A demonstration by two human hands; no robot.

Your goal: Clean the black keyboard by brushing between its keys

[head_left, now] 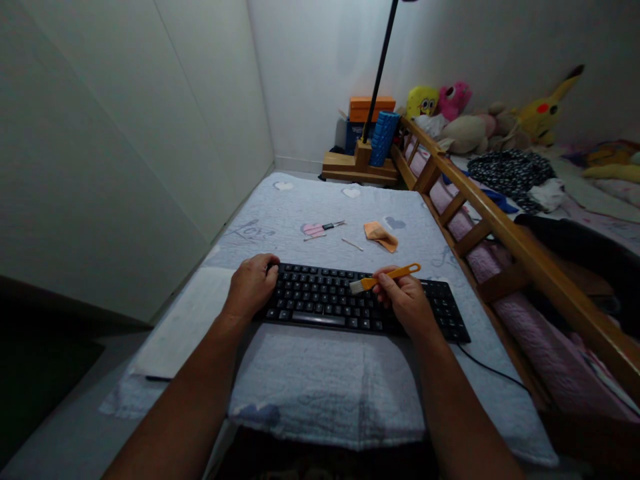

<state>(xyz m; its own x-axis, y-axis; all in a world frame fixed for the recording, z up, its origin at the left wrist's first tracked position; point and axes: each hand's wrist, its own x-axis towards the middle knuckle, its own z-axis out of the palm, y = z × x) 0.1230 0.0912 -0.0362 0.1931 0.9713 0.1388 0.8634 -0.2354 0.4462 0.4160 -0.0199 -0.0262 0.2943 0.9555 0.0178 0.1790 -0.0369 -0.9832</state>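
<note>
A black keyboard (323, 293) lies on a pale blue cloth (320, 373). My left hand (253, 285) grips its left end, fingers curled over the edge. In my right hand (403, 297) is a yellow brush (397, 272), pinched between thumb and fingers, its pale bristles over the keys right of the middle. Whether the bristles touch the keys cannot be made out. Beyond the keyboard lie an orange cloth (381, 237), a thin white swab (353, 244), and a dark-handled tool (333, 225) beside a pink item (313, 231).
A black cable (493, 368) runs from the keyboard's right side. White sheet-like material (185, 327) lies at the left. A wooden rail (480, 207) borders the right side, with plush toys (465, 133) beyond. At the back stand a wooden base (360, 167) and blue roller (383, 139).
</note>
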